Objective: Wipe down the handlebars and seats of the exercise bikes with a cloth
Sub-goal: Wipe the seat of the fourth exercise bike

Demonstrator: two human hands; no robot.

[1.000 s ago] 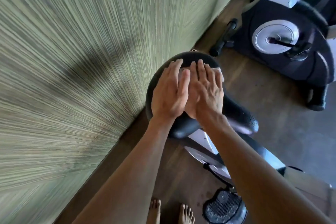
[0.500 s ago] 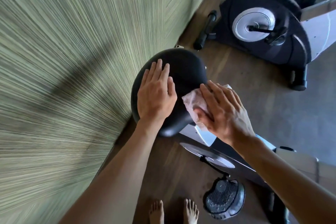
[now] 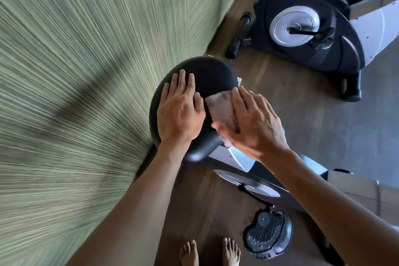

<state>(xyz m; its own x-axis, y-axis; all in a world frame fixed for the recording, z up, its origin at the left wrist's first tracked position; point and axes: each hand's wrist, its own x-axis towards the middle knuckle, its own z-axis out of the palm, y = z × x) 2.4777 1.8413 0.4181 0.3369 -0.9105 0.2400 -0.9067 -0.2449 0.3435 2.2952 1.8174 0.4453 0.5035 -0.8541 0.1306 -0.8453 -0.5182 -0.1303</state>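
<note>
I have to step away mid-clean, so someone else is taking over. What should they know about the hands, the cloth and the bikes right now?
Left hand: flat on the black seat, fingers straight, steadying it.
Right hand: fingers straight, pressing the cloth against the seat's right side.
Done: the wipe of this seat is under way; how much is covered cannot be told.
Left: finish this seat; its handlebars are out of view. The second bike stands ahead on the right, untouched.

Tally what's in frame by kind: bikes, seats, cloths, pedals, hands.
Exercise bikes: 2, the near bike under the hands and the far bike at top right
Seats: 1, the black seat
Cloths: 1, the cloth under the right hand
Pedals: 2, the near pedal and the far pedal
Hands: 2, with the left hand flat on the seat
Total: 8
</note>
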